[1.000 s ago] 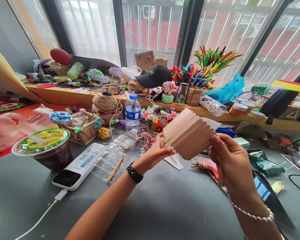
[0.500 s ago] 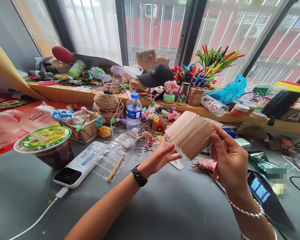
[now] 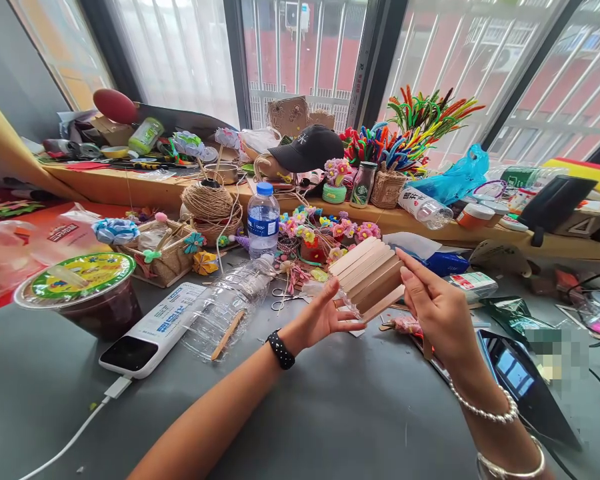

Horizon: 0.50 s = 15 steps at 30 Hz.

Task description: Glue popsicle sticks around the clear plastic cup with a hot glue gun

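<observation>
Here we are with the wooden-stick panel (image 3: 363, 277) up in the air above the grey table (image 3: 290, 427), held out in front between our two hands, and it's the right hand (image 3: 437, 310) that has it: thumb and fingers pinched closed on the far right end. From that grip the panel reaches away to the left, its sticks side by side, their long axis slanting from lower left up to upper right, with clear plastic showing along the lower left edge. Over at that edge we find our left hand (image 3: 313, 323), open, palm turned up, thumb raised close by the panel and fingers spread out below it; whether they actually touch, we can't tell from here. So the right hand is the nearer one, already in contact, coming in from the right with its wrist bent and its back towards us, while the left forearm runs in long and low from the bottom of the view. Just left of that open hand, we have scissors (image 3: 280, 303) lying on the table, and farther left a clear plastic bottle (image 3: 245, 287) on its side, with one loose stick (image 3: 229, 335) lying by its near end.
</observation>
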Motion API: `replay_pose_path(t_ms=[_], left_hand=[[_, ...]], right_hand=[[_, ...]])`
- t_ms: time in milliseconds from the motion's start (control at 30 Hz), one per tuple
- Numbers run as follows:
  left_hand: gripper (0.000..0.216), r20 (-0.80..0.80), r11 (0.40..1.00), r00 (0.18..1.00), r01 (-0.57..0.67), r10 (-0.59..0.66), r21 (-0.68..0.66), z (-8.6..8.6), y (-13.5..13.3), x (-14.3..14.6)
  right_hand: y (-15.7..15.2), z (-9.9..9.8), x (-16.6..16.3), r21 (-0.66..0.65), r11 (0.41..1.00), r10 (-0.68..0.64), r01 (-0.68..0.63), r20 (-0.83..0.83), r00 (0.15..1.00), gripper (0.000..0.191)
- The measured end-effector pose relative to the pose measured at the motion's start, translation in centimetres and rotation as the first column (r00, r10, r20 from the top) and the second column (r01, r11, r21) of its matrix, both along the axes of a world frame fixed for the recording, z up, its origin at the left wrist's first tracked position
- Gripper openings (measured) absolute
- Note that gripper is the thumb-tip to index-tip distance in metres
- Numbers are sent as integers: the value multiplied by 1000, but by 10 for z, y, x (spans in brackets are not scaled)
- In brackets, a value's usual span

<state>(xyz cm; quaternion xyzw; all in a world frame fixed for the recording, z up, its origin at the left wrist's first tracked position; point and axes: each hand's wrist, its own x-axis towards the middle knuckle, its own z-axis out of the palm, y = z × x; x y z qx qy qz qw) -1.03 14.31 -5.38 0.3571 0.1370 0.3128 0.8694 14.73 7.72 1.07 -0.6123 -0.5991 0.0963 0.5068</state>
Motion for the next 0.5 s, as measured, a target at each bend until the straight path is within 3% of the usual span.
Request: replay_pose_path(t_ms=[100, 500], left_hand=[[67, -5, 998, 999, -40, 40, -41, -3, 2, 0], [82, -42, 993, 993, -114, 112, -35, -13, 3, 1]], right_hand=[[2, -2, 1, -73, 997, 16, -21, -75, 997, 43], [7, -8, 2, -58, 998, -17, 14, -53, 998, 43]])
